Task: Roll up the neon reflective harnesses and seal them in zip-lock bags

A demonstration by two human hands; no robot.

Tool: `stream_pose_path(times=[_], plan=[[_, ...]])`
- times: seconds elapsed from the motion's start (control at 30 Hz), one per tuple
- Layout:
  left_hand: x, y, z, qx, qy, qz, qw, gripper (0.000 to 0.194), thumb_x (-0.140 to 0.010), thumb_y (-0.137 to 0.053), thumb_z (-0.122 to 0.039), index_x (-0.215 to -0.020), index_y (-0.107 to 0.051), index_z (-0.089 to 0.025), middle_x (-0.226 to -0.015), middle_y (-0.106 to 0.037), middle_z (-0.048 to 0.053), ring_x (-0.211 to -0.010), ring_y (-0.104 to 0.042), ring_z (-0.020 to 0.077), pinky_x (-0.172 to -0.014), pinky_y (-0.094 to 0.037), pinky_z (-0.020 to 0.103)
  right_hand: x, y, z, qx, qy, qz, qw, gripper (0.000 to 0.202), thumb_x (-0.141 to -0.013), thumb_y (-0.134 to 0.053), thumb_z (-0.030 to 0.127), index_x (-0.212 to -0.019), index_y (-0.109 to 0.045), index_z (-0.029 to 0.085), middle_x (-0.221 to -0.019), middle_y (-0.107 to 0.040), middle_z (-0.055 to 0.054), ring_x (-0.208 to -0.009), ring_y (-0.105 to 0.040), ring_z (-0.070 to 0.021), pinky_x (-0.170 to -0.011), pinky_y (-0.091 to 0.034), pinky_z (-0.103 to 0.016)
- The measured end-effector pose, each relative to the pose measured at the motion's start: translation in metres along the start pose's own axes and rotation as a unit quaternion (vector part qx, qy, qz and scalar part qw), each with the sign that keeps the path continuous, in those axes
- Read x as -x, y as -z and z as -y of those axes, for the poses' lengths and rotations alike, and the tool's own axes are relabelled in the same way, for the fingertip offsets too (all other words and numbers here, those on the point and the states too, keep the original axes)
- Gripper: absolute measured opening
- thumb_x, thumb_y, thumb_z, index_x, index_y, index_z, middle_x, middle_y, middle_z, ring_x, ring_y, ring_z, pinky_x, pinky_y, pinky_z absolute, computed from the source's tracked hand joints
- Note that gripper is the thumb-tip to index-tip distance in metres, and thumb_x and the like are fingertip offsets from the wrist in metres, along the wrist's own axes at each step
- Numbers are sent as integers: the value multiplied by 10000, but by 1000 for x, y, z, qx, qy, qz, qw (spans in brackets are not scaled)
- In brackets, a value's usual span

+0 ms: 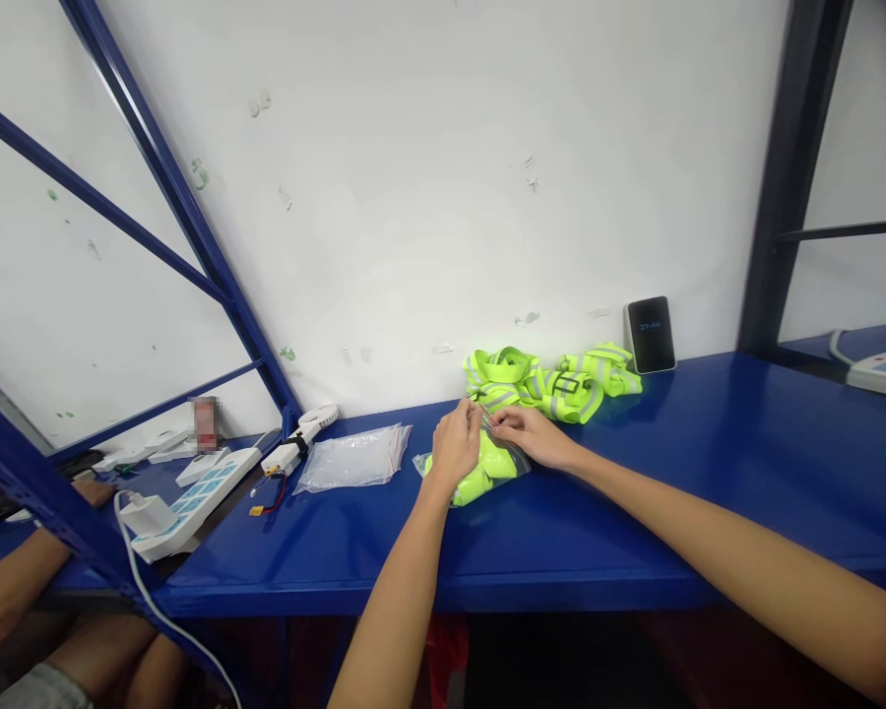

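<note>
A clear zip bag with a folded neon-yellow item inside lies on the blue table. My left hand is closed on the bag's upper edge at its left part. Across from it, my right hand pinches the same reddish-lined edge, close to my left fingertips. Just behind the bag, neon-yellow reflective straps with grey stripes and a black buckle are heaped against the wall. A stack of flat clear bags rests to the left.
A white power strip, a small white fan and a red-black cable lie at left. A device with a dark screen leans on the wall. Another person's arm shows beyond the blue frame.
</note>
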State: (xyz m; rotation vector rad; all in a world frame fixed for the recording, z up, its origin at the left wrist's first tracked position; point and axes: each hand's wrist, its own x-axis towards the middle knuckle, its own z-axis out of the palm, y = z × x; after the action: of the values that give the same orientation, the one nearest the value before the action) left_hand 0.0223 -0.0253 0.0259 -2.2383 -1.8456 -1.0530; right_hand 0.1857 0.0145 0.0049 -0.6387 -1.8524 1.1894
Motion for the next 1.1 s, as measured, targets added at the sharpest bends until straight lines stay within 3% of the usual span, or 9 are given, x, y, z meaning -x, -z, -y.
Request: stream_pose_path(times=[0.37,0.73,1.1], plan=[[1,-3,1,-42,-21,3,999,282,-998,-260,-370,-972,-504,-232,-876,-666,33,-813,-622,204,-652,-325,277,-3,-1,-7,49,48,-27,997,260,-809,-600,417,-773,-617,161,-709,-610,-20,-638,-551,-152,-614,-422,-271],[1,-4,2,-23,-18,-3,1000,284,-998,-244,-380,-948,-484,-238,-880,-665,29,-812,-617,211,-653,-321,281,-2,-3,-6,42,41,-31,998,274,-814,-596,421,-785,-640,152,-737,-643,-47,-670,-590,-175,-647,-471,-295],[1,-5,1,-26,-27,4,999,278,-998,-234,-374,-967,-473,-236,-879,-659,40,-818,-620,226,-651,-327,293,-1,-4,-5,102,59,-33,993,226,-844,-548,371,-785,-601,160,-720,-625,-37,-654,-564,-164,-638,-440,-285]])
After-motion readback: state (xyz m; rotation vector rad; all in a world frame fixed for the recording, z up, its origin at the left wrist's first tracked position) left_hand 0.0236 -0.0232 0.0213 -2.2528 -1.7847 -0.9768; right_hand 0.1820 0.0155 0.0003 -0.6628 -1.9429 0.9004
